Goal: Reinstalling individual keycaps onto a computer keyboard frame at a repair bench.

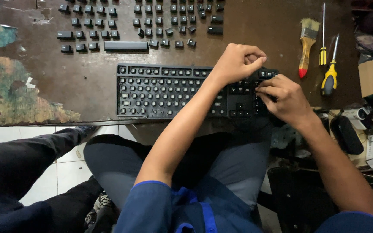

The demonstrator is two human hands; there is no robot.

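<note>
A black keyboard (165, 91) lies on a worn brown board (87, 73), most of its keycaps gone so that bare stems show. My left hand (238, 62) reaches across it with fingers curled over the keyboard's upper right corner. My right hand (281, 97) rests on the right end, its fingertips pinching at the keys still fitted there. Whether either hand holds a loose keycap is hidden by the fingers. Several removed black keycaps (152, 21) lie in rows on the board beyond the keyboard, with the long space bar (126, 45) among them.
A paintbrush (307, 43) with a yellow handle and two yellow-handled screwdrivers (330, 73) lie at the board's right. Boxes and clutter (368, 129) sit further right. Another person's dark-trousered legs (26, 164) are at the lower left over white floor tiles.
</note>
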